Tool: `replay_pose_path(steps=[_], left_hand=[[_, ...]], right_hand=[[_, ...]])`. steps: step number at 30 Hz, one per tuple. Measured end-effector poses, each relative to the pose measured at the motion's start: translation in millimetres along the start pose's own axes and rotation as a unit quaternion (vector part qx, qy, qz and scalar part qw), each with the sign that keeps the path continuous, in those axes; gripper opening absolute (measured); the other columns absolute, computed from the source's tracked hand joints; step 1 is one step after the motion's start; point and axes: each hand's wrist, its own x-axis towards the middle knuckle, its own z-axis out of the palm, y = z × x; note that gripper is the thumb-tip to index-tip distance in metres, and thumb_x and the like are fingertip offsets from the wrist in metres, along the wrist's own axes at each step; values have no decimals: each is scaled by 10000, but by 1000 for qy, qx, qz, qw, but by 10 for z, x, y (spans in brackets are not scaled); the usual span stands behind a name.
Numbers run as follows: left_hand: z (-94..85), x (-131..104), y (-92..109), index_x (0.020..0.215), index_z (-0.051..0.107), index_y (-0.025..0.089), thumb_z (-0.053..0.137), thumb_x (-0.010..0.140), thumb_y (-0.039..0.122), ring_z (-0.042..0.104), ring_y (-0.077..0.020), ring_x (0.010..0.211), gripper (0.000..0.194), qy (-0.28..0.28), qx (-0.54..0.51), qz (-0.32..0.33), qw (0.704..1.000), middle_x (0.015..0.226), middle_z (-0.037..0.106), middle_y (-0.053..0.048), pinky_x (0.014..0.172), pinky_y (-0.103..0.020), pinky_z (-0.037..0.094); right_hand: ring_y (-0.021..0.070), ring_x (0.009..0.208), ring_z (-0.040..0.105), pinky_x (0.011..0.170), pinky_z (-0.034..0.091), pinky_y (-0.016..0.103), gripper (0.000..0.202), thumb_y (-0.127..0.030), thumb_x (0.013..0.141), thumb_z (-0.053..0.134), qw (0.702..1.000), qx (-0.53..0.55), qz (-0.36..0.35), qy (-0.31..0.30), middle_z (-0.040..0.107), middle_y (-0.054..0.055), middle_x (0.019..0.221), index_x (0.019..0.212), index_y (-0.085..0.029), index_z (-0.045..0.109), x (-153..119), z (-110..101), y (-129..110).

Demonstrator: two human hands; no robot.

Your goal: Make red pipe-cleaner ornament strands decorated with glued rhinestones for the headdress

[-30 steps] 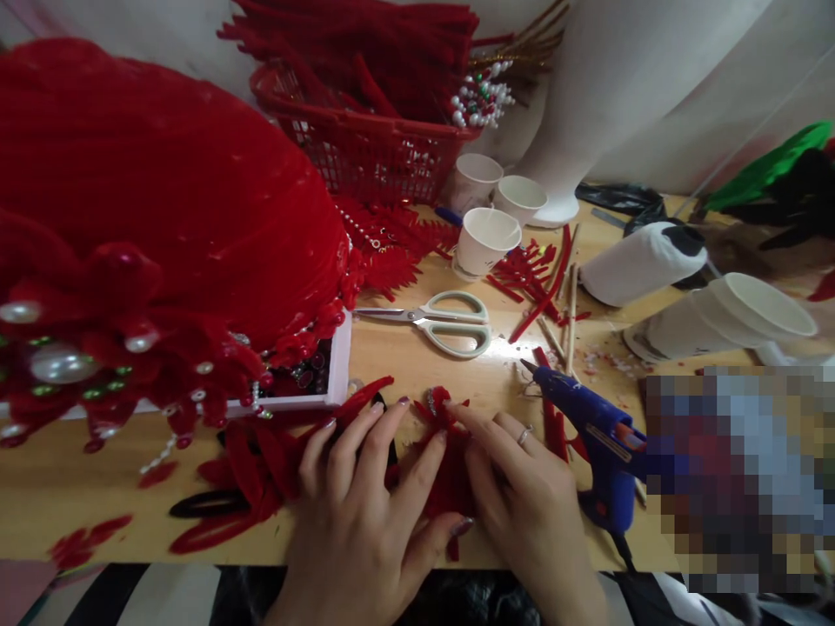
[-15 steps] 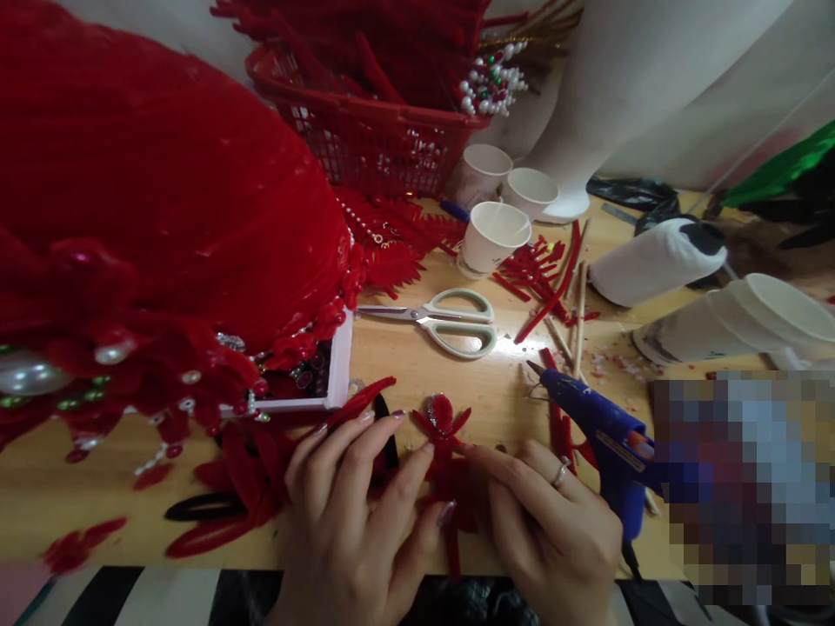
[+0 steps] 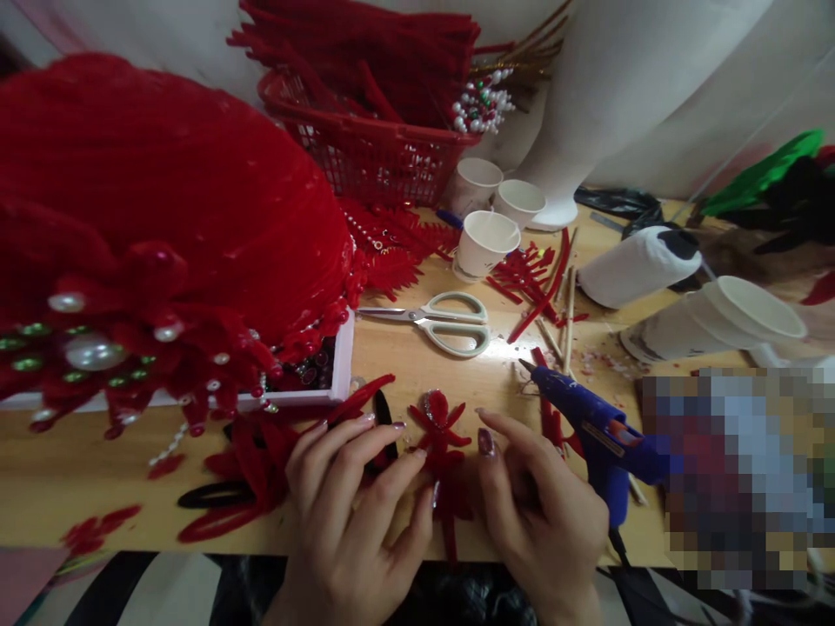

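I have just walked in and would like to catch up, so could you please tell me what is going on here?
A person's left hand has thumb and forefinger at a red piece with sparkly trim; how firm its grip is cannot be told. The right hand is just right of the piece, its grip open, nothing seen in it. Scissors lie beyond the hands, a blue glue gun to the right.

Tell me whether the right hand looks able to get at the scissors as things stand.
Probably yes: the right hand seems to hold nothing, no visible object bars the way to the scissors, and the glue gun lies off to one side.
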Motion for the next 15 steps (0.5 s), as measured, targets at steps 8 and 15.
replay_pose_path(steps=[8,15], left_hand=[[-102,-152,-29,1064,692,280,654,807,173,537,-261,1007,281,62,13,68,996,1036,641,-52,925,-461,381],[-162,-217,75,1097,698,325,603,813,218,469,-274,1050,318,70,14,109,991,1168,558,-69,975,-485,313]], right_hand=[[144,510,535,570,458,248,325,-330,1059,323,986,143,-58,-65,489,-36,597,1164,-221,610,-55,-37,62],[89,553,496,536,371,186,306,-289,1054,364,952,276,-54,-118,521,-41,657,795,-200,500,-65,-91,-251]])
